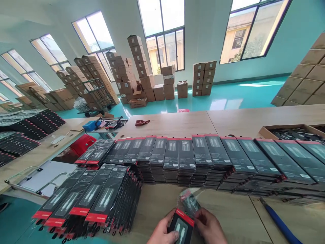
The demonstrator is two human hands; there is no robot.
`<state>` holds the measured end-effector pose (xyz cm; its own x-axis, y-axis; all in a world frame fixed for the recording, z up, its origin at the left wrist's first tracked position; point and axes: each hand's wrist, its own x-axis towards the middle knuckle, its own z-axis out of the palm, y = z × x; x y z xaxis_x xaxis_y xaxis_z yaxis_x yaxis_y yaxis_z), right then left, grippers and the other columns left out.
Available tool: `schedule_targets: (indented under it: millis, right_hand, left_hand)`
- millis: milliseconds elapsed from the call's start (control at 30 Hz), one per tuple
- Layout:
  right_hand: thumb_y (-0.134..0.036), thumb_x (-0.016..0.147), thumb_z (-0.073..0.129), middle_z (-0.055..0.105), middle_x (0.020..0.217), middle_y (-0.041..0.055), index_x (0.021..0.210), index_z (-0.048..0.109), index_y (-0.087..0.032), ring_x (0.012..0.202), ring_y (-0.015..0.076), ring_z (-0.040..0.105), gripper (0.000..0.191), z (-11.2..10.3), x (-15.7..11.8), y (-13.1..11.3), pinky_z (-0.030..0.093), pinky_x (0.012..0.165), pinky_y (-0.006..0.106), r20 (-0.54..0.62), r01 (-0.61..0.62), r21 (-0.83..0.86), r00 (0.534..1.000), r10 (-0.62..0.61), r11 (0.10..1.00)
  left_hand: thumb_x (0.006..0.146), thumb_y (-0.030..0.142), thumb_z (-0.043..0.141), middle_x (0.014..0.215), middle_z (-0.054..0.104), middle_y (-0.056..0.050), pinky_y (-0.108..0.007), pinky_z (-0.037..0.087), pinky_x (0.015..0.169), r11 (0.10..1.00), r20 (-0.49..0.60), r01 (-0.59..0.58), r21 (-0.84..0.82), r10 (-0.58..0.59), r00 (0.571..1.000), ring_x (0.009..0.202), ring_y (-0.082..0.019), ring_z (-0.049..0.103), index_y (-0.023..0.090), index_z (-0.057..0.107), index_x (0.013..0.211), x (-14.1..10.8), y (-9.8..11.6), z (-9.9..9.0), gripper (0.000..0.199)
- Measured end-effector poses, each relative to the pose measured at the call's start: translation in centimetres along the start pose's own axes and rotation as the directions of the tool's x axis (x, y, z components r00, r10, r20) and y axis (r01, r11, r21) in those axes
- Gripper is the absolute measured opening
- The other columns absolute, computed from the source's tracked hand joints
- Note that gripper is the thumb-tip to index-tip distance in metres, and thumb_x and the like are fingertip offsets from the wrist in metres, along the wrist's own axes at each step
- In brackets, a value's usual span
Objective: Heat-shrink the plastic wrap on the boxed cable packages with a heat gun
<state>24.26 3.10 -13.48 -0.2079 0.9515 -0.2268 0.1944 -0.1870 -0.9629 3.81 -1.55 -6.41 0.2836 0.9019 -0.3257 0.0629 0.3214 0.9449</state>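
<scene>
My left hand (165, 228) grips a black box with a red top band (181, 227) and a picture or window of white cable plugs, near the table's front edge. Just above the box, my right hand (209, 225) has its fingers closed on a crinkled clear plastic bag (189, 203). Something dark shows through the plastic, though I cannot make out what. On the left, wrapped boxes of the same kind lie in tall stacks (106, 198). A long row of boxes (171, 152) stacked in piles crosses the table beyond my hands.
A blue-handled tool with a dark tip (279, 220) lies at the right. Behind the row are a dark red cloth (142, 122) and an open carton (265, 133) of small black items. Further stacks (33, 125) stand on a left table; cartons (148, 86) line the wall.
</scene>
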Motion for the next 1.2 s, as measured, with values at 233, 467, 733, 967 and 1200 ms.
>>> schedule_targets:
  millis: [233, 467, 733, 967, 1200]
  right_hand:
    - [-0.021, 0.059, 0.056, 0.054, 0.052, -0.0016, 0.057, 0.053, -0.025, 0.052, 0.019, 0.049, 0.005, 1.0, 0.1, -1.0, 0.03, 0.05, 0.028, 0.046, 0.028, -0.139, 0.999, -0.022, 0.99]
    - [-0.021, 0.07, 0.055, 0.057, 0.059, -0.0011, 0.068, 0.059, -0.022, 0.057, 0.0182, 0.049, 0.005, 1.0, -0.4, -2.3, 0.033, 0.056, 0.028, 0.076, 0.113, -0.132, 0.992, -0.103, 0.985]
    - [-0.049, 0.072, 0.064, 0.057, 0.069, 0.0031, 0.063, 0.056, -0.022, 0.066, 0.0209, 0.054, 0.03, 2.8, -0.8, -3.2, 0.043, 0.06, 0.03, 0.017, 0.103, 0.084, 0.994, -0.104, 0.991]
    - [-0.052, 0.075, 0.067, 0.063, 0.069, 0.0008, 0.076, 0.043, -0.025, 0.063, 0.0201, 0.062, 0.037, 3.9, -0.1, -7.0, 0.051, 0.059, 0.03, 0.052, 0.052, 0.327, 0.996, -0.072, 0.944]
    - [-0.013, 0.07, 0.062, 0.075, 0.095, 0.0072, 0.103, 0.064, -0.019, 0.081, 0.0224, 0.068, 0.034, 3.5, -1.1, -6.9, 0.051, 0.069, 0.03, 0.216, 0.245, 0.079, 0.942, -0.256, 0.966]
  left_hand:
    - [0.064, 0.029, 0.067, 0.137, 0.061, -0.012, -0.045, 0.028, 0.114, 0.997, -0.155, 0.066, -0.045, -0.072, 0.985, 0.131, -0.035, 0.047, 0.015, 0.057, 0.136, -1.1, -0.4, -0.3, 0.073]
    - [0.06, 0.028, 0.066, 0.13, 0.065, -0.012, -0.045, 0.03, 0.112, 0.988, -0.225, 0.118, -0.104, -0.139, 0.965, 0.128, -0.036, 0.049, 0.017, 0.062, 0.128, -1.1, -2.6, -0.8, 0.069]
    - [0.064, 0.05, 0.078, 0.113, 0.071, -0.014, -0.045, 0.04, 0.103, 0.982, -0.393, -0.017, -0.187, -0.059, 0.918, 0.114, -0.035, 0.059, 0.017, 0.066, 0.111, -1.0, -3.5, -0.5, 0.058]
    - [0.059, 0.048, 0.086, 0.103, 0.076, -0.012, -0.037, 0.056, 0.084, 0.969, -0.663, -0.232, -0.086, 0.119, 0.739, 0.094, -0.03, 0.071, 0.02, 0.066, 0.105, -1.1, 0.3, 0.6, 0.058]
    - [0.059, 0.06, 0.081, 0.093, 0.079, -0.009, -0.034, 0.058, 0.084, 0.983, -0.716, -0.181, 0.04, 0.154, 0.68, 0.09, -0.029, 0.072, 0.02, 0.075, 0.091, -2.4, -3.0, -1.0, 0.052]
